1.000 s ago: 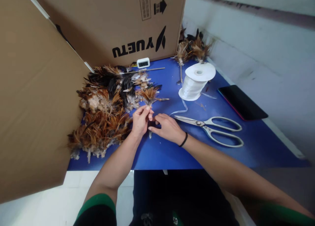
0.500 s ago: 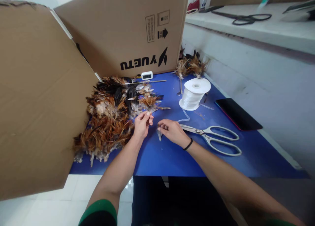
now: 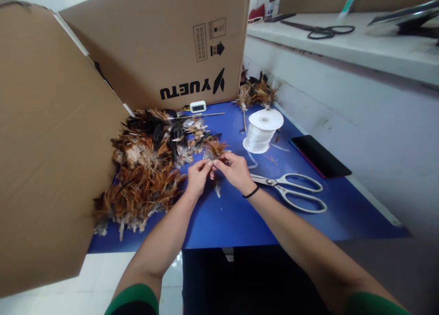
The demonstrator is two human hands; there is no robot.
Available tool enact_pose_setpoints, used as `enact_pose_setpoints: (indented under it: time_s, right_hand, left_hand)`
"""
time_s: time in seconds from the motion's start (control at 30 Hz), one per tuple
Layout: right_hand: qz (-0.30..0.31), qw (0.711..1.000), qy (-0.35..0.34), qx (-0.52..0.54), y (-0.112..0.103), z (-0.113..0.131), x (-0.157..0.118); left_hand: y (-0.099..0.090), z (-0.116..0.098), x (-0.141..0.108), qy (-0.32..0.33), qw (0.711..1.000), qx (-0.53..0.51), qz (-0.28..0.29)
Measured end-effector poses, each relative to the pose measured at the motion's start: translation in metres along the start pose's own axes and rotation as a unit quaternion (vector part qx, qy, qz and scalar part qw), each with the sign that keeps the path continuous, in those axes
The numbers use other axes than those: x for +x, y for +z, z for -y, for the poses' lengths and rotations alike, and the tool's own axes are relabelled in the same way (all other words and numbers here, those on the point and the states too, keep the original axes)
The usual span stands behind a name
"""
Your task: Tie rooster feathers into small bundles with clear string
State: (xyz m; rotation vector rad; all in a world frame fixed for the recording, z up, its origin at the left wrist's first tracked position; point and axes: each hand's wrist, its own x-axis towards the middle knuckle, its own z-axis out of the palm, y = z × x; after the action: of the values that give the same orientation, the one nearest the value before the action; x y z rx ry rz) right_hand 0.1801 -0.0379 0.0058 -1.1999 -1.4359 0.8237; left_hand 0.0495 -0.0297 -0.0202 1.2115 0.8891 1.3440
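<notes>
My left hand (image 3: 199, 177) pinches the pale base of a small bunch of brown feathers (image 3: 215, 149), whose tips point away from me. Meeting it from the right, my right hand (image 3: 236, 169) is closed at the same base, thumb and fingertips pressed together there. The fingers hide the quill ends. A loose greyish feather (image 3: 217, 189) lies on the blue table (image 3: 236, 219) just below the hands. To the left spreads a large pile of brown and black feathers (image 3: 147, 173). Large scissors (image 3: 286, 187) with pale handles lie right of my right hand.
A white ribbon spool (image 3: 262, 131) stands behind the scissors, and a dark phone (image 3: 320, 156) lies at the right. Cardboard (image 3: 144, 45) walls in the back and left. More feathers (image 3: 262, 92) sit at the back, near a small white digital display (image 3: 198, 106). Black scissors (image 3: 322, 31) rest on the shelf.
My right hand has moved up and left from the loose feather to the bunch, joining my left hand. The loose feather now lies uncovered. The view has shifted slightly.
</notes>
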Motion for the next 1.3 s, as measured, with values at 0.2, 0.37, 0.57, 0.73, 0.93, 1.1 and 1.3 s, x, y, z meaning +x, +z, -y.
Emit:
enact_pose_setpoints:
  time_s: [0.2, 0.37, 0.57, 0.73, 0.93, 1.1, 1.3]
  right_hand:
    - [-0.014, 0.999, 0.002, 0.048, 0.001, -0.007, -0.003]
    - [-0.026, 0.998, -0.049, -0.001, 0.000, -0.006, -0.007]
    - [0.008, 0.996, -0.069, -0.055, -0.006, 0.001, -0.010]
    - [0.169, 0.969, -0.040, -0.176, -0.009, 0.003, -0.023]
    - [0.291, 0.955, -0.040, -0.035, -0.001, 0.009, -0.032]
    - [0.031, 0.994, -0.098, -0.043, -0.011, 0.018, -0.023]
    - [-0.066, 0.987, -0.143, -0.014, -0.016, 0.021, -0.021]
  left_hand:
    - [0.001, 0.001, 0.000, -0.010, 1.000, -0.001, 0.000]
    - [0.001, 0.002, -0.002, -0.022, 0.999, -0.026, 0.019]
    - [-0.002, 0.001, 0.000, -0.017, 0.999, -0.048, -0.016]
    - [-0.008, -0.013, 0.005, 0.018, 0.992, -0.092, -0.088]
    - [-0.013, -0.016, 0.005, 0.044, 0.991, -0.075, -0.102]
    - [-0.011, -0.008, 0.001, 0.041, 0.998, 0.001, -0.053]
    - [-0.007, -0.006, -0.002, 0.030, 0.999, 0.034, -0.015]
